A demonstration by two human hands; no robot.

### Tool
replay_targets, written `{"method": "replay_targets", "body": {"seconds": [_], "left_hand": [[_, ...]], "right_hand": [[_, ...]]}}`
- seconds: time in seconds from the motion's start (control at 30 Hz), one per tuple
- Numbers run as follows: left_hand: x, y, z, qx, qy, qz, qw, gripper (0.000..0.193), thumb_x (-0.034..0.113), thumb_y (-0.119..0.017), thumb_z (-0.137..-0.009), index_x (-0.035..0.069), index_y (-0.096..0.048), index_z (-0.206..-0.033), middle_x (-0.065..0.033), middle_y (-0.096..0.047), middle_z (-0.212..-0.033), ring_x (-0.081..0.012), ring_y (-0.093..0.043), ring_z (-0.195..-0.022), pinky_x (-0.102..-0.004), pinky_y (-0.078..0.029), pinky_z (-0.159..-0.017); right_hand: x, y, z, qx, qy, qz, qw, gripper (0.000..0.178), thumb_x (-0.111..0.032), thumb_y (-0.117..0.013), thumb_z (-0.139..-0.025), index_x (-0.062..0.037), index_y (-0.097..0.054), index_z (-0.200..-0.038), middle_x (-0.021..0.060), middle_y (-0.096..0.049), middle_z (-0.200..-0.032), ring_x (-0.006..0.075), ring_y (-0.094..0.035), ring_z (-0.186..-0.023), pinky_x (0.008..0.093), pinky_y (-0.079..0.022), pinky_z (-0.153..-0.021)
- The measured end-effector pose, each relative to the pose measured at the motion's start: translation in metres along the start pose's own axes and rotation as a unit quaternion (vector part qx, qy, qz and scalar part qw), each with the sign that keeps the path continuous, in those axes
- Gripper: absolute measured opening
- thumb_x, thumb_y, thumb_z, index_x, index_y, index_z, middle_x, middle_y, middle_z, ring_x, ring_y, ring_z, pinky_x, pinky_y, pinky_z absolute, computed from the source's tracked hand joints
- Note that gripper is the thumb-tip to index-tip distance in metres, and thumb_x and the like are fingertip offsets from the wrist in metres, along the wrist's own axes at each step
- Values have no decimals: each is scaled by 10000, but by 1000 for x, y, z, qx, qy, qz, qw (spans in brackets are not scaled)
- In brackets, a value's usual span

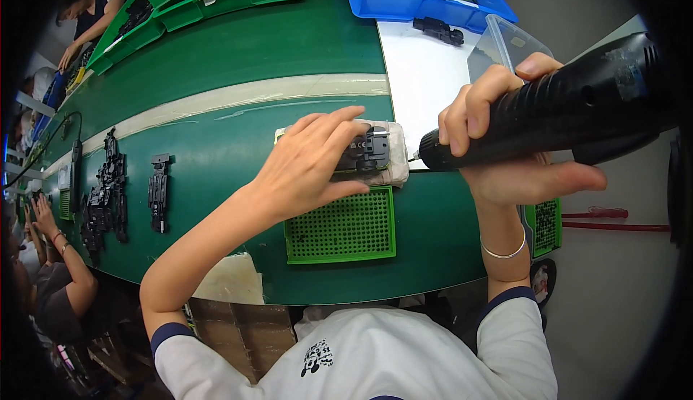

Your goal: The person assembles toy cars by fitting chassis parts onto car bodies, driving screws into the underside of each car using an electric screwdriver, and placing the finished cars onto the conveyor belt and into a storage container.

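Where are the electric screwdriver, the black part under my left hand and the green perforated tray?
electric screwdriver (570,115): head view, on the ribbed black barrel.
black part (372,149): head view, on its exposed right end.
green perforated tray (346,230): head view, on the middle of its hole grid.

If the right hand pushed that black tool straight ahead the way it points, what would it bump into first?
Most likely the small black part held down by the left hand on the pale pad. The tool in the right hand points left, its tip almost touching it already.
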State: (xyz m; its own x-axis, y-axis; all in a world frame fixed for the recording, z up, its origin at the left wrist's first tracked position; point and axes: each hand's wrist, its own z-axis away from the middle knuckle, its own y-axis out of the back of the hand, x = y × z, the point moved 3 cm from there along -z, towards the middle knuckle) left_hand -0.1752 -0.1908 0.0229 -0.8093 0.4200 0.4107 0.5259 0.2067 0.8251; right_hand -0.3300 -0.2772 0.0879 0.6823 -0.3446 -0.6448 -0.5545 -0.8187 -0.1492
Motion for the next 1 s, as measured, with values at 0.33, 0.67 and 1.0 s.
{"method": "replay_targets", "body": {"seconds": [0.33, 0.67, 1.0], "left_hand": [[-7, -12, -6, -54, 30, 1, 998, 598, 232, -744, -591, 73, -490, -1109, -96, -546, -1084, -269, -511, -1024, -388, -368, -904], [3, -3, 6, -31, -67, -102, 992, 465, 181, -688, -652, 38, -555, -1074, -83, -552, -1082, -243, -526, -1016, -374, -415, -861], [8, 2, 1, -38, -67, -148, 986, 432, 203, -684, -642, 29, -567, -1020, -62, -536, -1014, -205, -514, -985, -354, -423, -809]], "right_hand": [[-6, -6, 2, 49, -65, 43, 996, 978, -866, -321, -553, -56, -297, -1101, 92, -469, -650, 169, -499, -452, 264, -437, -434], [0, 4, -6, -6, 7, -17, 1000, 1019, -879, -299, -534, -59, -290, -1140, 90, -471, -669, 167, -505, -464, 262, -429, -437], [13, 2, 2, 57, -62, -47, 995, 1047, -891, -265, -514, -66, -296, -1158, 78, -461, -655, 156, -488, -460, 262, -417, -441]]}}
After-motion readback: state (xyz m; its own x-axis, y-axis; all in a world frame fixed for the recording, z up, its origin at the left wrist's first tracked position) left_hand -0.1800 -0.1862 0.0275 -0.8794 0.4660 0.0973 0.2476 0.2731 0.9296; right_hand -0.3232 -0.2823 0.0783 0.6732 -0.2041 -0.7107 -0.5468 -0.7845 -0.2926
